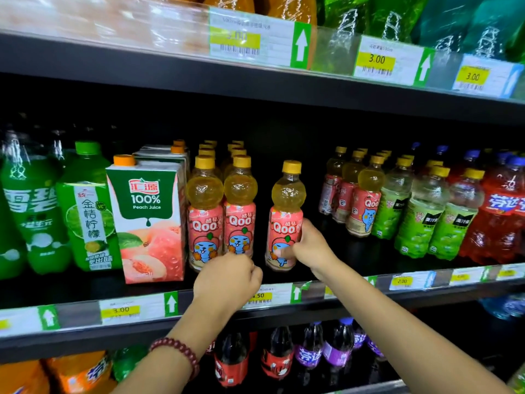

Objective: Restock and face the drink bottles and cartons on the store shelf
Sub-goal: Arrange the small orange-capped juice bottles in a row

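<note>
A dark metal store shelf (85,291) with a clear price-label strip along its front edge carries drinks from end to end, under an upper shelf (170,69) holding orange and green bottles behind yellow 3.00 tags. At far left stand tall green plastic soda bottles (31,211), then a green-capped lime drink bottle (89,211), then a white-and-green peach juice carton with an orange cap (146,220), more cartons lined up behind it. Just right of the carton, two rows of pink-labelled Qoo bottles with yellow caps (221,214) run back into the dark. A single pink-labelled Qoo bottle (285,217) stands upright at the shelf's front, apart from those rows, with an open dark gap to its right before the next group of pink Qoo bottles (360,206), pale green-labelled juice bottles (417,217) and red soda bottles (500,217). The right hand (308,245) wraps the single bottle's lower label, fingers curled round it and thumb across the front. The left hand (227,277), a dark red bead bracelet (176,351) on its wrist, sits low before the second Qoo row, fingers curled into a loose fist; whether they touch a bottle cannot be told, as the knuckles hide the tips. Below, dark cola bottles with red labels (235,359) and purple-labelled bottles (324,348) fill the lower shelf.
</note>
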Demonstrator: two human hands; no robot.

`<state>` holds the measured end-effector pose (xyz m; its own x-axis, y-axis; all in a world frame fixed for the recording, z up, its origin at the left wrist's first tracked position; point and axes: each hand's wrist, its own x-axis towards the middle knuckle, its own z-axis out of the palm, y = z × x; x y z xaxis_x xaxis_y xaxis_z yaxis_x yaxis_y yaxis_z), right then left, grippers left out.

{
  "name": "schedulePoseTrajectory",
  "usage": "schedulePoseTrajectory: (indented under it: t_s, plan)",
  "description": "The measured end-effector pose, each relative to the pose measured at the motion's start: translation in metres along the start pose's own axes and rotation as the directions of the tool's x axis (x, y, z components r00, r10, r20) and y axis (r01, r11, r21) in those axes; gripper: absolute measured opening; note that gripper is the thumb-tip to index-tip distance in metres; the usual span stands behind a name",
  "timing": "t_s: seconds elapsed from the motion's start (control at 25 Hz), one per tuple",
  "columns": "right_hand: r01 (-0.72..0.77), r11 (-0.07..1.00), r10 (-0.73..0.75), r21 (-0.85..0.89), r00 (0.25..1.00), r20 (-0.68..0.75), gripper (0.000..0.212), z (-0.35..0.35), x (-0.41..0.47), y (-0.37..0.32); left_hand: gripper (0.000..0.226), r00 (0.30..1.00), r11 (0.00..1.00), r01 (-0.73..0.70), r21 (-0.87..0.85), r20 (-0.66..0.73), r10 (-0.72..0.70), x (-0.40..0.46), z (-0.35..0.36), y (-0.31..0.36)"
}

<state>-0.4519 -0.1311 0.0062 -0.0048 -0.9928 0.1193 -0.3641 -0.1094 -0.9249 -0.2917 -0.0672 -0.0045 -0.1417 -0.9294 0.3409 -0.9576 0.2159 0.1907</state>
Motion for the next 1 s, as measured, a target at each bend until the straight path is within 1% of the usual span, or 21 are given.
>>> schedulePoseTrajectory:
  t_s: [0.2,0.28,0.36,0.48,0.64,0.76,0.84,0.88,1.0]
  plan:
    - [-0.033,0.999,0.035,0.035,0.998,-0.061,0.039,0.013,0.024,-0.001,0.03,0.999,0.999,0.02,0.036,0.046,-0.022,0.002,-0.001,0.002]
    - [-0.026,0.999,0.024,-0.031,0.996,-0.084,0.034,0.017,0.04,0.001,0.028,0.997,0.999,0.053,0.001,0.064,-0.053,0.005,-0.002,0.002]
    - [-0.039,0.993,0.028,-0.113,0.995,-0.097,0.034,0.021,0.056,0.002,0.031,0.994,0.996,0.082,-0.04,0.081,-0.079,0.008,-0.002,0.003]
    - [-0.057,0.983,0.035,-0.177,0.992,-0.122,0.039,0.03,0.074,0.003,0.035,0.994,0.994,0.082,-0.067,0.078,-0.076,0.007,-0.001,0.003]
    - [-0.075,0.965,0.033,-0.252,0.985,-0.167,0.04,0.038,0.09,0.002,0.036,0.996,0.996,0.073,-0.06,0.051,-0.07,0.006,0.001,0.001]
    - [-0.071,0.947,0.016,-0.314,0.984,-0.175,0.036,0.041,0.098,0.008,0.036,0.996,0.997,0.07,-0.033,0.055,-0.068,0.007,0.003,0.0]
    - [-0.065,0.921,0.004,-0.383,0.988,-0.157,0.033,0.042,0.098,0.015,0.035,0.996,0.998,0.062,-0.032,0.064,-0.06,0.008,0.004,-0.001]
    - [-0.069,0.914,0.01,-0.399,0.989,-0.148,0.031,0.04,0.097,0.018,0.035,0.997,0.998,0.057,-0.03,0.062,-0.055,0.009,0.003,-0.001]
    - [-0.097,0.924,0.036,-0.369,0.985,-0.168,0.033,0.033,0.094,0.022,0.034,0.998,0.999,0.038,-0.022,0.06,-0.036,0.008,0.002,0.0]
